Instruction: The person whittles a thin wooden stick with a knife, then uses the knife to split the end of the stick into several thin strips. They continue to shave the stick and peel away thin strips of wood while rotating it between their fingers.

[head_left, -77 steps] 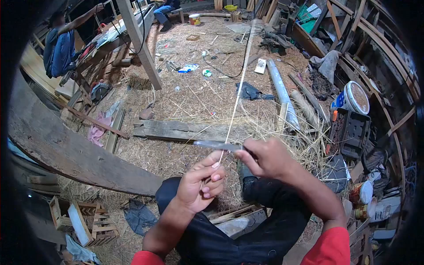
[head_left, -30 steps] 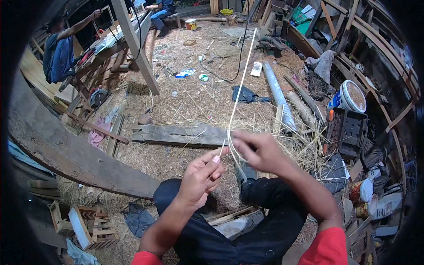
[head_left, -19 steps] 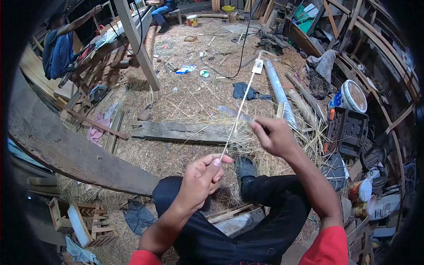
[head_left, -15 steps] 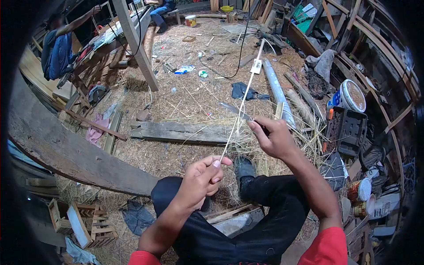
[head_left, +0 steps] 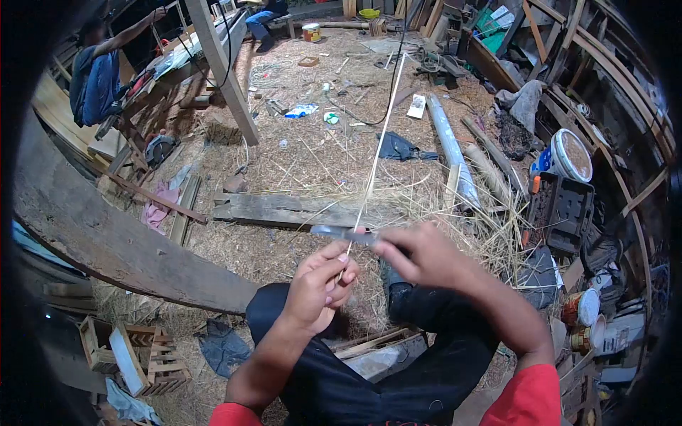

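My left hand [head_left: 318, 287] is closed around the lower end of a long, thin pale strip [head_left: 384, 135], which looks like split bamboo and slants up and away over the floor. In my right hand [head_left: 423, 255] is a knife [head_left: 341, 233], smeared by motion, its blade pointing left. The blade crosses the strip just above my left fingers. Both hands are close together in front of my knees.
A wooden beam [head_left: 291, 211] lies ahead among shavings and loose strips. To the right are a grey pipe [head_left: 452, 153], a white bucket [head_left: 570, 156] and a black tool case [head_left: 558, 213]. A curved plank [head_left: 128, 248] crosses the left side. A person [head_left: 99, 78] sits far left.
My right hand and the knife have come down and left along the strip, close to my left hand. The strip's far end has swung slightly left.
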The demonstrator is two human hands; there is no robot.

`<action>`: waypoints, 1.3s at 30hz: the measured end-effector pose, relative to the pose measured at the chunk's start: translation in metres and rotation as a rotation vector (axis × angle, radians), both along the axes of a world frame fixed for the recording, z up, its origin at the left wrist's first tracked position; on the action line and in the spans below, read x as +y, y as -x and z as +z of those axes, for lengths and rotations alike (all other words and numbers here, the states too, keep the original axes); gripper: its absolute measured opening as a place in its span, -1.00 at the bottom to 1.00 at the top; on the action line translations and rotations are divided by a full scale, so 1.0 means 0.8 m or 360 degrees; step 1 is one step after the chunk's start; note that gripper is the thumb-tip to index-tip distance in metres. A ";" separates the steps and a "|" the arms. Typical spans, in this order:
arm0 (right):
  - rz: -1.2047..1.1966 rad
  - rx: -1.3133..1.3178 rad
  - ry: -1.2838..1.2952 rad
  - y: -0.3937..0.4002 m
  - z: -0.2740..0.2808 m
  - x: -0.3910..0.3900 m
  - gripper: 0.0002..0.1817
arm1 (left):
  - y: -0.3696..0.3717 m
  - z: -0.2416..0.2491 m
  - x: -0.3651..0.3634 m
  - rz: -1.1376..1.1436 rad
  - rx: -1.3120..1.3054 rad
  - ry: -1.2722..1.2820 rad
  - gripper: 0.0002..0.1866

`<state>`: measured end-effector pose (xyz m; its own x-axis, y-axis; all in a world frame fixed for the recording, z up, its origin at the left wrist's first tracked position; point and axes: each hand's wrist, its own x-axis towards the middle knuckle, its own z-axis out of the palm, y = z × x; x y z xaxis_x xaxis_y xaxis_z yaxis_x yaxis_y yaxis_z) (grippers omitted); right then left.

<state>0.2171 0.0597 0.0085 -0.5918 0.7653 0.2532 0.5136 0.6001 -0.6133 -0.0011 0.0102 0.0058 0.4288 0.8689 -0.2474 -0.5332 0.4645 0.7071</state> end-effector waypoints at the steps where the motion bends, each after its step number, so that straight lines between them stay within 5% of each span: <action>1: 0.0038 0.0012 -0.0044 0.006 0.001 -0.007 -0.81 | 0.001 -0.001 0.002 0.0003 -0.0039 0.0055 -0.50; 7: -0.0148 0.0148 -0.0150 0.004 0.010 0.002 -0.76 | 0.011 -0.010 0.004 -0.0168 -0.0762 0.0169 -0.44; 13: -0.0040 0.0058 -0.0267 0.010 0.005 -0.014 -0.73 | 0.010 -0.004 0.002 -0.0106 -0.0638 0.0223 -0.42; 22: -0.0502 0.0346 -0.0197 -0.008 -0.003 0.024 -0.79 | 0.008 0.005 0.002 -0.0211 -0.0644 0.0195 -0.35; 32: -0.0333 0.0386 -0.0196 -0.002 0.016 0.005 -0.78 | 0.003 0.003 -0.005 -0.0506 -0.0916 0.0170 -0.38; 37: 0.0102 0.0263 -0.0285 0.009 0.007 -0.012 -0.70 | -0.001 0.002 -0.003 -0.0375 -0.0966 0.0295 -0.42; 39: 0.0007 0.0189 -0.0351 0.008 0.007 -0.009 -0.72 | 0.000 0.003 -0.001 -0.0388 -0.1001 0.0274 -0.43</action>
<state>0.2107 0.0527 0.0137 -0.5511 0.6812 0.4820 0.4429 0.7283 -0.5230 -0.0008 0.0096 0.0080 0.7137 0.7003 -0.0140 -0.6836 0.7009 0.2036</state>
